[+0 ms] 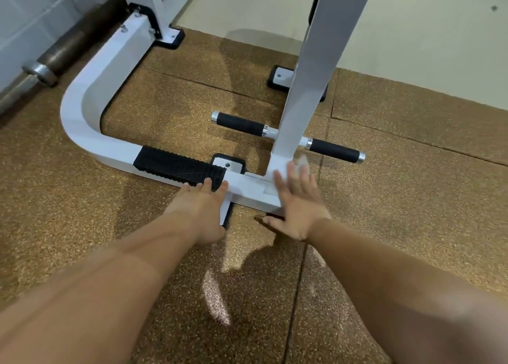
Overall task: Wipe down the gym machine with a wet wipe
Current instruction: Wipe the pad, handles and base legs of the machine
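Note:
The gym machine has a white curved base frame [82, 99] lying on the floor, with a black ribbed tread pad [176, 165] on it and a white upright post [310, 75] rising from the joint. My left hand [200, 212] rests flat against the base beside the tread pad, fingers apart, holding nothing. My right hand [298, 207] presses flat on the base at the foot of the post. A blurred whitish wet wipe [302, 161] shows past its fingertips, against the post's bottom.
Two black foam grips [242, 123] [334, 149] stick out either side of the post, low behind it. A barbell [55, 55] lies along the wall at the left. The brown speckled rubber mat [412, 198] meets a beige floor [412, 47] at the back.

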{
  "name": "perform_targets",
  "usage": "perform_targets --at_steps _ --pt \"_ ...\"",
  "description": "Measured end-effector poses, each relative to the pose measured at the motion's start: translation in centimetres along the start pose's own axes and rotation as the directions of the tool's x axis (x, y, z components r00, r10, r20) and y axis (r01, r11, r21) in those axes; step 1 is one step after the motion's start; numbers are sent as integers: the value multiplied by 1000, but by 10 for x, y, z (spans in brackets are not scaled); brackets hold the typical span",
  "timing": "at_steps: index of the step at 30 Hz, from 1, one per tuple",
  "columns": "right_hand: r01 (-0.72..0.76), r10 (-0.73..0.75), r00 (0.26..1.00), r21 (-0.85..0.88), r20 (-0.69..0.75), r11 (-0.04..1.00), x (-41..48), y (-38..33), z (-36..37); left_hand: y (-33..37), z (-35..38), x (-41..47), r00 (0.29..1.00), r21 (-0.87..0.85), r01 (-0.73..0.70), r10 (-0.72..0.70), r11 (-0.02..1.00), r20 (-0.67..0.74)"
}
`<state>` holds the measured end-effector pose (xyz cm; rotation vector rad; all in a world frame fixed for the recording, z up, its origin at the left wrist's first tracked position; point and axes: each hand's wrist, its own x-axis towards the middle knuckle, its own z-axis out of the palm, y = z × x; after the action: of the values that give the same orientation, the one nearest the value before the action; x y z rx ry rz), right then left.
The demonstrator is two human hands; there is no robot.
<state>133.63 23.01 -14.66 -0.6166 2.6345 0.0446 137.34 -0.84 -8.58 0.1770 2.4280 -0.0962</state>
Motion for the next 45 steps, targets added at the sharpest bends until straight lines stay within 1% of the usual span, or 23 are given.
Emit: perform_targets --at_steps 2,4,6,9,10,12,16,17,18,19,21,22,24,26,27,29,31,33,35,36,38,42,45 --pt "-81 80 997 17 15 997 -2 -3 1 -3 -1 -1 1000 -8 -10 10 1000 0" --pt "-59 59 998 11 7 998 0 -22 2 -5 -2 -1 1000 -15 -16 16 1000 -5" --pt "16 -16 1000 5 -15 1000 -1 -46 0 -6 -4 -1 1000 -40 -17 16 999 -12" --pt "205 -209 977 -97 -38 974 0 -69 1 -9 -4 -3 999 -110 -26 22 994 -34" --pt "230 -233 972 -103 -24 968 2 -71 -1 -11 -4 -5 998 -119 -34 28 992 -50" --pt "215 -215 977 -36 1 976 11 -73 -9 -20 -2 -10 996 -126 -40 29 991 -85" --pt "240 -217 963 142 -161 960 18 -97 -30 -43 3 -25 986 -208 18 -51 978 -157" --pt "288 -279 943 25 -184 957 21 -109 -31 -50 5 -26 983 -273 32 -80 961 -168" --pt "301 -318 935 -123 -155 946 25 -121 -30 -57 7 -28 976 -355 45 -117 934 -184" --pt "292 -322 935 -190 -150 937 32 -132 -30 -64 8 -30 965 -450 65 -171 890 -198" --pt "220 -209 956 31 -207 975 44 -149 -30 -76 8 -30 938 -617 109 -287 779 -197" --pt "234 -217 954 63 -208 970 52 -152 -30 -82 7 -28 925 -667 132 -333 733 -183" --pt "259 -253 962 43 -104 965 65 -162 -31 -94 7 -25 913 -699 151 -369 699 -171" --pt "295 -294 955 43 -31 955 77 -169 -33 -103 11 -24 910 -672 160 -371 723 -183" --pt "318 -315 948 65 -51 946 83 -170 -34 -107 16 -24 910 -638 153 -360 755 -207" --pt "359 -331 927 158 -179 920 86 -170 -39 -107 25 -21 898 -557 99 -315 824 -306" --pt "347 -235 914 339 -330 874 83 -164 -37 -99 28 -15 884 -471 21 -236 882 -404" --pt "241 -103 936 397 -337 886 76 -150 -32 -85 27 -1 893 -290 -40 -96 956 -441" --pt "118 -25 964 343 -264 932 71 -134 -22 -70 28 14 923 -60 -103 73 993 -377" --pt "84 -4 969 315 -248 945 70 -128 -18 -66 29 21 941 3 -129 124 992 -316" --pt "38 21 976 266 -216 963 69 -120 -17 -63 33 33 962 48 -110 119 993 -245" --pt "80 -41 984 221 -175 972 78 -124 -27 -82 41 40 961 83 23 1 996 -278" --pt "160 -122 970 176 -211 971 99 -145 -38 -115 47 31 946 -45 109 -118 993 -301"
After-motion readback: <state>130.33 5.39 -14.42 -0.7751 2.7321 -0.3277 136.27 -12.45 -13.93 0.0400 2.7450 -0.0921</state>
